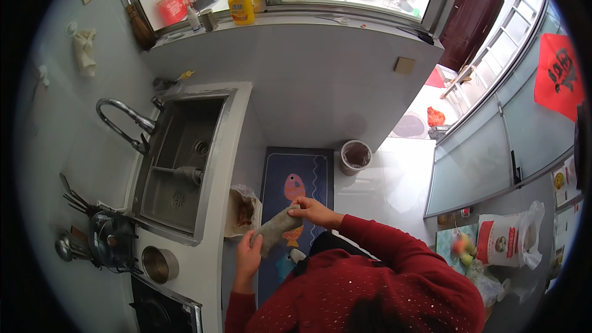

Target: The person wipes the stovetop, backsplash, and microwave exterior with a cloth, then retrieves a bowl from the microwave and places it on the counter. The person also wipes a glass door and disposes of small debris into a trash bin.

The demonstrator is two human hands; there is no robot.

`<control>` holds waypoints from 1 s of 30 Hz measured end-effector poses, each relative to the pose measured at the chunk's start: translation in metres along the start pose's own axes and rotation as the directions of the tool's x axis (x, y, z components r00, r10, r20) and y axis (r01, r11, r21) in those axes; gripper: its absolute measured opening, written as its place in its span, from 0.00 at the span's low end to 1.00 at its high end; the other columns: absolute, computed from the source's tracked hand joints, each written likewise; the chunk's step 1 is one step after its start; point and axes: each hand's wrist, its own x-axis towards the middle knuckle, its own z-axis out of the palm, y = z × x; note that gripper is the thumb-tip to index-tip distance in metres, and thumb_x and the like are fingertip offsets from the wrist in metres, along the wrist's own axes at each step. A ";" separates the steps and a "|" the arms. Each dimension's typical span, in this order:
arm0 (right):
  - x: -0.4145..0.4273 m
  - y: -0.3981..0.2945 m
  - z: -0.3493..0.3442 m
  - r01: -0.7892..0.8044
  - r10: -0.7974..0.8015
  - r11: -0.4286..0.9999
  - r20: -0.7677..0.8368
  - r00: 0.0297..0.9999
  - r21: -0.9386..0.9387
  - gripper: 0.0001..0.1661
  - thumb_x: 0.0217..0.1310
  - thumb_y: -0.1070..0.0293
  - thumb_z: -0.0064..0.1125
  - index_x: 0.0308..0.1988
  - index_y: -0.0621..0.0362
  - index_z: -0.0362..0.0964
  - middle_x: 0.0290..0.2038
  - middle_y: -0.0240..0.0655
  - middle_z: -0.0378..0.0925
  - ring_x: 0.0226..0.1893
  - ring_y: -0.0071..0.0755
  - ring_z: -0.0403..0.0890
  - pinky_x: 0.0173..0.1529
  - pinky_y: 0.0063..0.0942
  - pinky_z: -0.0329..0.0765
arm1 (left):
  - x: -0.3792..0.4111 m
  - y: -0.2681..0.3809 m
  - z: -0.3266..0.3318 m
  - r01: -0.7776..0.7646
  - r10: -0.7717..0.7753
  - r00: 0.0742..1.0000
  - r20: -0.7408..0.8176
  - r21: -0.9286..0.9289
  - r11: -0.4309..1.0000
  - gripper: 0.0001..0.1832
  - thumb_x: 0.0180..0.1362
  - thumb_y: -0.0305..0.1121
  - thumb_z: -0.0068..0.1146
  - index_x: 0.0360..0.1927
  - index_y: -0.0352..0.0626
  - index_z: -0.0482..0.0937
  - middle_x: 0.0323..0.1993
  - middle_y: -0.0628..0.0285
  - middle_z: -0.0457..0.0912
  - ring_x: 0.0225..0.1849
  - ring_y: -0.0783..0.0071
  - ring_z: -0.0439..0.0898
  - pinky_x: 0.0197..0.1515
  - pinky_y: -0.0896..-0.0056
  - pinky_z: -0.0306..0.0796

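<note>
A grey-green cloth (276, 230), gathered into a long roll, is stretched between my two hands above the floor mat. My left hand (249, 255) grips its lower left end, with the thumb on top. At the upper right end, my right hand (317, 212) pinches the cloth between thumb and fingers. Left of my hands is the counter with a double steel sink (185, 157), and a second cloth (187, 173) hangs over the sink's divider.
A lined waste bin (243, 215) stands against the counter, just left of the cloth. Another bin (356, 157) is by the wall. A steel pot (160, 264) and a utensil rack (111, 240) are on the counter, beside a stove (162, 310). A fish-patterned mat (296, 166) covers the floor.
</note>
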 end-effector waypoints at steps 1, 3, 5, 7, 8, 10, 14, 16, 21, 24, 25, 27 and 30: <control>0.003 -0.002 -0.002 0.004 -0.003 1.000 -0.035 0.999 0.018 0.14 0.61 0.60 0.63 0.42 0.54 0.71 0.37 0.25 0.75 0.41 0.21 0.74 0.48 0.22 0.70 | 0.011 -0.003 0.006 -0.041 0.040 0.999 -0.025 -0.034 0.999 0.12 0.61 0.33 0.56 0.37 0.32 0.77 0.36 0.56 0.79 0.40 0.66 0.77 0.46 0.70 0.69; 0.004 -0.014 -0.007 0.002 0.003 0.999 -0.110 0.994 0.046 0.14 0.62 0.61 0.62 0.43 0.55 0.70 0.37 0.26 0.75 0.39 0.20 0.74 0.46 0.22 0.71 | 0.029 -0.002 0.018 -0.138 0.141 0.986 -0.091 0.035 0.990 0.12 0.63 0.34 0.55 0.38 0.32 0.77 0.35 0.58 0.79 0.39 0.70 0.77 0.44 0.72 0.69; -0.001 -0.033 -0.015 -0.022 0.034 0.997 -0.178 0.983 0.068 0.13 0.62 0.64 0.61 0.43 0.58 0.70 0.36 0.29 0.75 0.37 0.22 0.75 0.43 0.23 0.73 | 0.045 0.006 0.031 -0.217 0.259 0.953 -0.155 0.246 0.945 0.12 0.63 0.35 0.55 0.37 0.33 0.78 0.35 0.60 0.79 0.38 0.74 0.76 0.43 0.73 0.69; 0.014 -0.033 -0.046 -0.058 0.072 0.994 -0.155 0.985 0.095 0.14 0.61 0.64 0.61 0.44 0.58 0.70 0.37 0.30 0.76 0.39 0.23 0.75 0.44 0.23 0.73 | 0.067 0.013 0.040 -0.233 0.282 0.952 -0.121 0.316 0.920 0.13 0.64 0.36 0.55 0.38 0.33 0.78 0.35 0.62 0.79 0.37 0.76 0.76 0.43 0.74 0.69; 0.018 -0.028 -0.060 -0.094 0.109 0.990 -0.134 0.985 0.109 0.14 0.61 0.65 0.61 0.44 0.58 0.70 0.37 0.30 0.76 0.39 0.24 0.76 0.45 0.23 0.73 | 0.073 0.015 0.046 -0.222 0.275 0.955 -0.113 0.348 0.911 0.13 0.64 0.36 0.55 0.38 0.33 0.78 0.35 0.63 0.79 0.37 0.77 0.76 0.43 0.75 0.69; 0.028 -0.030 -0.078 -0.098 0.109 0.991 -0.117 0.987 0.092 0.15 0.61 0.65 0.62 0.45 0.58 0.70 0.38 0.31 0.76 0.40 0.24 0.76 0.46 0.24 0.73 | 0.079 0.033 0.066 -0.087 0.103 0.984 -0.145 0.109 0.990 0.13 0.64 0.36 0.54 0.39 0.33 0.78 0.36 0.64 0.79 0.38 0.78 0.76 0.43 0.75 0.69; 0.055 -0.031 -0.127 -0.054 0.060 0.996 -0.070 0.996 0.076 0.19 0.59 0.66 0.63 0.49 0.58 0.70 0.45 0.35 0.75 0.47 0.29 0.74 0.54 0.26 0.71 | 0.101 0.058 0.113 -0.020 -0.006 0.987 -0.162 -0.155 0.988 0.13 0.66 0.35 0.53 0.43 0.34 0.78 0.37 0.66 0.79 0.38 0.80 0.76 0.42 0.77 0.70; 0.058 -0.055 -0.134 -0.025 0.024 0.999 0.030 0.999 0.044 0.24 0.56 0.64 0.65 0.51 0.58 0.69 0.53 0.39 0.71 0.55 0.34 0.70 0.60 0.30 0.67 | 0.111 0.067 0.125 0.043 -0.052 0.998 -0.026 -0.271 0.962 0.13 0.66 0.34 0.52 0.48 0.34 0.77 0.40 0.65 0.79 0.40 0.81 0.76 0.43 0.78 0.71; 0.079 -0.079 -0.163 0.211 -0.069 0.920 0.392 0.917 -0.331 0.29 0.52 0.61 0.69 0.52 0.58 0.69 0.67 0.44 0.56 0.68 0.42 0.56 0.68 0.37 0.56 | 0.142 0.099 0.157 0.156 -0.129 0.981 0.146 -0.192 0.969 0.12 0.66 0.30 0.51 0.49 0.35 0.77 0.40 0.66 0.80 0.41 0.81 0.77 0.44 0.79 0.72; 0.098 -0.080 -0.184 -0.078 0.114 0.986 0.250 0.962 -0.148 0.20 0.53 0.62 0.67 0.45 0.56 0.72 0.54 0.38 0.72 0.52 0.35 0.74 0.58 0.32 0.70 | 0.163 0.091 0.154 0.060 -0.081 0.996 -0.032 -0.420 0.906 0.22 0.69 0.40 0.46 0.63 0.42 0.66 0.54 0.58 0.74 0.56 0.68 0.73 0.59 0.65 0.66; 0.102 -0.079 -0.187 -0.246 0.240 0.969 0.199 0.950 0.001 0.18 0.54 0.63 0.66 0.43 0.55 0.73 0.51 0.36 0.74 0.48 0.33 0.77 0.55 0.31 0.74 | 0.166 0.090 0.154 0.000 -0.069 0.993 -0.096 -0.582 0.813 0.26 0.69 0.43 0.45 0.66 0.45 0.62 0.59 0.55 0.71 0.61 0.64 0.70 0.64 0.60 0.64; 0.110 -0.095 -0.188 -0.253 0.193 0.862 0.177 0.965 0.440 0.13 0.59 0.69 0.54 0.46 0.56 0.70 0.44 0.35 0.76 0.42 0.31 0.79 0.47 0.32 0.79 | 0.166 0.095 0.140 -0.021 0.001 1.000 -0.024 -0.895 0.445 0.31 0.68 0.53 0.40 0.70 0.50 0.55 0.67 0.51 0.58 0.68 0.54 0.58 0.69 0.51 0.54; 0.124 -0.109 -0.183 -0.184 0.165 0.865 0.083 0.983 0.466 0.19 0.59 0.70 0.51 0.52 0.57 0.65 0.48 0.38 0.74 0.46 0.37 0.78 0.50 0.34 0.79 | 0.157 0.112 0.129 -0.070 0.097 0.994 -0.057 -0.989 0.127 0.37 0.65 0.64 0.34 0.71 0.55 0.52 0.74 0.49 0.43 0.73 0.45 0.45 0.71 0.40 0.45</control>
